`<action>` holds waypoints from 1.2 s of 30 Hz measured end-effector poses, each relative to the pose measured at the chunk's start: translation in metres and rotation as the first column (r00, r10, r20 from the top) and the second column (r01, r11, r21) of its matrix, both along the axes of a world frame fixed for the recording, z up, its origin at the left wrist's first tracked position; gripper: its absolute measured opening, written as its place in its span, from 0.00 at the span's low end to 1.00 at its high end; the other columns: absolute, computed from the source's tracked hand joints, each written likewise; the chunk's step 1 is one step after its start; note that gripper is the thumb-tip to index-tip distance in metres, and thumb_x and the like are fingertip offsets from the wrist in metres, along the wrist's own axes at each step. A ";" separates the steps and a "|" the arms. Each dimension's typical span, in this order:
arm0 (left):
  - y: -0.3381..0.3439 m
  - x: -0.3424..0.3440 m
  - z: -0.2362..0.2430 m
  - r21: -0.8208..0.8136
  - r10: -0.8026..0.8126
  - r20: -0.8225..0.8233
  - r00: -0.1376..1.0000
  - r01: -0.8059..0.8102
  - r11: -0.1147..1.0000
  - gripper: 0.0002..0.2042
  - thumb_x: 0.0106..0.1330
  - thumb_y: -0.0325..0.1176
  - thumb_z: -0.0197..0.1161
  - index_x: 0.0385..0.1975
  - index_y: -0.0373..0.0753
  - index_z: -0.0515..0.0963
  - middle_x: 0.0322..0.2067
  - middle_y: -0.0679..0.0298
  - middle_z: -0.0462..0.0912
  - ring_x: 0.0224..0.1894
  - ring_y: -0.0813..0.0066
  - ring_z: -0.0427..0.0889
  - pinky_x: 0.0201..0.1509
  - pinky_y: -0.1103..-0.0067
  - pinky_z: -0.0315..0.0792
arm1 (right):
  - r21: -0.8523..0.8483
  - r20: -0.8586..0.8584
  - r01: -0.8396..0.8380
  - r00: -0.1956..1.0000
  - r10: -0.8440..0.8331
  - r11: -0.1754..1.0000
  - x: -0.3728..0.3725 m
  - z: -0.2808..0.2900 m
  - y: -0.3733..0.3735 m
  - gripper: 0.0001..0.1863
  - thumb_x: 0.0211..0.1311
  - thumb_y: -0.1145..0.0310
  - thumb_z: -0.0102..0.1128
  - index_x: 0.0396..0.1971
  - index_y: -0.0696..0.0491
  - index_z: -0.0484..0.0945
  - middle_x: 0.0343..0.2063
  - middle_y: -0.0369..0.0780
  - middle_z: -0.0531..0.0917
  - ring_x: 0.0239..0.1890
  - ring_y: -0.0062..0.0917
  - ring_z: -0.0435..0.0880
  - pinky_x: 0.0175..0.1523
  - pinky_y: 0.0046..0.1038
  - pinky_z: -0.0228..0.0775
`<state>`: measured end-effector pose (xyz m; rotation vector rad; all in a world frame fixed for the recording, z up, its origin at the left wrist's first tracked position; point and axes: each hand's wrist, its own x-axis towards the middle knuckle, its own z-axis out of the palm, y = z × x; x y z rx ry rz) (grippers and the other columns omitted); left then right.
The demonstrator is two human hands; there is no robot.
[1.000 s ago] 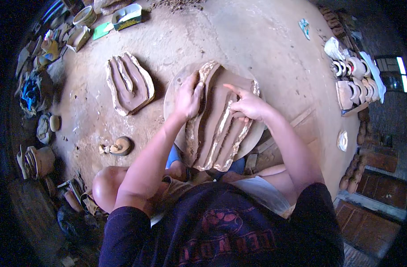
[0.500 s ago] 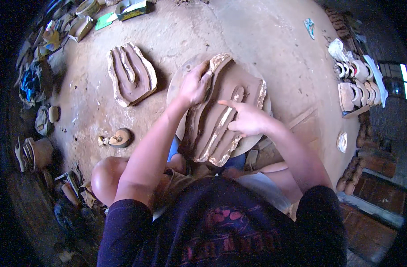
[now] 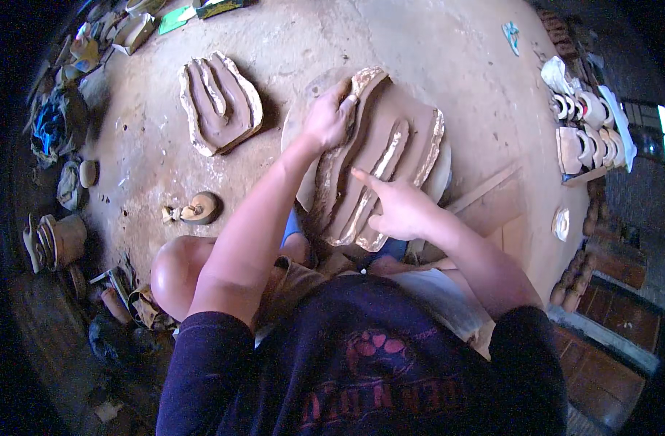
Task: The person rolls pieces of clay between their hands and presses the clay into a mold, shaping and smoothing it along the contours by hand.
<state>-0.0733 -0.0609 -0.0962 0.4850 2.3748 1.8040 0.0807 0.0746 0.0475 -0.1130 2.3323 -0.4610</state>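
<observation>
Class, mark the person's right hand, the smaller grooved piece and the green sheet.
Right hand (image 3: pixel 405 208): head view, back of the hand.
Smaller grooved piece (image 3: pixel 216 100): head view, central ridge.
Green sheet (image 3: pixel 175 19): head view, upper face.

Left hand (image 3: pixel 331 118) grips the grooved clay piece (image 3: pixel 376 134); right hand (image 3: pixel 404 209) extends forefinger over it; smaller piece (image 3: pixel 227 123) lies on floor (image 3: pixel 434 43).

The dusty floor (image 3: pixel 449 65) fills most of the frame and carries a small mould (image 3: pixel 234 120) at upper left of centre, a round tan piece (image 3: pixel 200 208) left of centre, a green sheet (image 3: pixel 174 20) and a box (image 3: pixel 135 35) toward the upper left edge, a blue scrap (image 3: pixel 511 38) at upper right, a plank (image 3: pixel 485 187) right of centre and a pale ring (image 3: pixel 561 224) farther right. At centre, a round board (image 3: pixel 440 171) bears the large mould (image 3: pixel 382 138), which hides much of it.
</observation>
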 end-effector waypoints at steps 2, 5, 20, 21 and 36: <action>-0.002 0.004 0.000 -0.017 0.024 0.009 1.000 -0.024 1.000 0.23 0.77 0.38 0.55 0.68 0.35 0.71 0.63 0.43 0.77 0.67 0.45 0.75 0.71 0.65 0.68 | 0.030 -0.033 -0.056 0.998 0.057 0.998 0.009 -0.003 -0.003 0.48 0.56 0.67 0.62 0.79 0.44 0.54 0.25 0.52 0.85 0.30 0.48 0.86 0.45 0.46 0.80; -0.004 0.006 0.000 0.029 0.019 -0.015 1.000 -0.018 0.999 0.22 0.78 0.38 0.55 0.68 0.36 0.71 0.63 0.43 0.77 0.67 0.46 0.75 0.71 0.65 0.68 | 0.096 -0.033 -0.106 0.993 0.109 0.990 0.021 -0.005 -0.007 0.49 0.55 0.66 0.63 0.79 0.44 0.53 0.27 0.54 0.86 0.33 0.51 0.87 0.47 0.47 0.80; -0.002 0.029 -0.010 -0.082 0.164 -0.046 0.985 -0.167 0.982 0.23 0.77 0.39 0.53 0.68 0.36 0.70 0.60 0.41 0.78 0.64 0.44 0.77 0.68 0.61 0.70 | 0.053 0.137 -0.049 0.990 0.041 0.997 0.083 0.006 -0.017 0.49 0.56 0.65 0.62 0.80 0.45 0.53 0.41 0.63 0.84 0.46 0.56 0.86 0.59 0.48 0.77; -0.002 0.031 -0.012 -0.094 0.173 -0.030 0.984 -0.175 0.980 0.23 0.77 0.38 0.53 0.68 0.36 0.70 0.60 0.40 0.78 0.63 0.44 0.77 0.68 0.60 0.70 | 0.047 0.152 -0.047 0.988 0.040 0.998 0.085 0.011 -0.017 0.47 0.55 0.65 0.62 0.78 0.47 0.56 0.44 0.63 0.84 0.49 0.56 0.85 0.61 0.48 0.76; 0.009 0.075 -0.009 -0.045 0.352 -0.113 0.929 -0.358 0.933 0.25 0.78 0.34 0.50 0.69 0.24 0.65 0.63 0.33 0.73 0.66 0.37 0.72 0.72 0.58 0.65 | -0.326 -0.326 0.313 0.848 -0.417 0.892 0.058 -0.034 0.025 0.14 0.65 0.63 0.64 0.40 0.57 0.89 0.30 0.45 0.89 0.30 0.35 0.89 0.40 0.36 0.81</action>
